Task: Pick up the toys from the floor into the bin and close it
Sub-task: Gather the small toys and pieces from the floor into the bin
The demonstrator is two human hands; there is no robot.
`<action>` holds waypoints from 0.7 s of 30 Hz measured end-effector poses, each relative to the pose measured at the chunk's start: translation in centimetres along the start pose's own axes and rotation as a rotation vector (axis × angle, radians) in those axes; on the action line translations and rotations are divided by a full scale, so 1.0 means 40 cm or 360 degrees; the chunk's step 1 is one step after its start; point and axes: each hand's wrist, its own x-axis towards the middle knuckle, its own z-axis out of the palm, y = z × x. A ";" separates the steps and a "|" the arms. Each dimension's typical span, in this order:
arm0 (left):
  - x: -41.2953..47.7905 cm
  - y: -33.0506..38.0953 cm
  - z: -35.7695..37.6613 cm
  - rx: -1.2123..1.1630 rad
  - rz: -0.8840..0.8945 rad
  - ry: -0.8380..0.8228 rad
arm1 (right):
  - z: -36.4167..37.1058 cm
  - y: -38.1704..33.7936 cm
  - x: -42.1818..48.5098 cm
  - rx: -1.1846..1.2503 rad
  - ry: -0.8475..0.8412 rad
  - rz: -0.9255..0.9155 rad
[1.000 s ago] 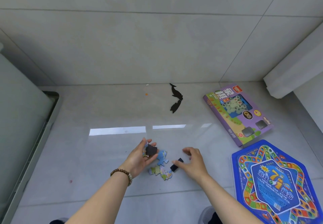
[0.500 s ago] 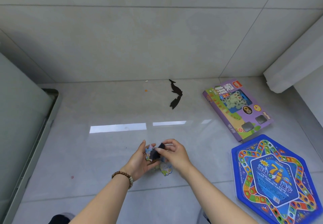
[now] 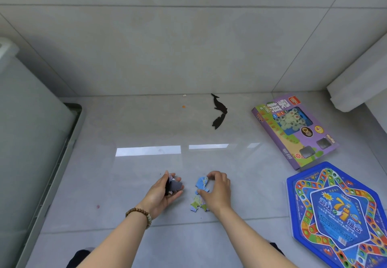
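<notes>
My left hand (image 3: 162, 192) holds a small stack of dark puzzle pieces (image 3: 174, 185) just above the floor. My right hand (image 3: 215, 190) curls over a blue puzzle piece (image 3: 201, 184) lying on the floor, thumb and fingers at its edges. More pieces, green and blue (image 3: 196, 204), lie beside my right wrist. Two dark flat pieces (image 3: 218, 112) lie farther off near the wall. The grey bin (image 3: 31, 142) stands at the left edge of view.
A purple game box (image 3: 293, 129) lies at the right. A blue hexagonal game board (image 3: 339, 213) lies at the near right. A white ledge (image 3: 356, 83) juts in at the upper right. The tiled wall runs along the far side.
My right hand passed a dark piece to my left hand, then moved back right and down onto the blue piece. My left hand now holds more pieces.
</notes>
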 end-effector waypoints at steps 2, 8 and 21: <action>-0.003 -0.003 -0.001 -0.0029 -0.0030 -0.0001 | 0.004 -0.001 -0.003 0.0149 -0.0018 0.0078; -0.008 -0.018 0.018 0.0102 -0.0053 -0.0148 | -0.021 -0.076 0.009 0.0878 -0.0489 0.0112; 0.002 -0.021 -0.028 0.0134 0.0074 0.0074 | -0.012 0.034 -0.048 -0.0033 -0.0394 -0.0261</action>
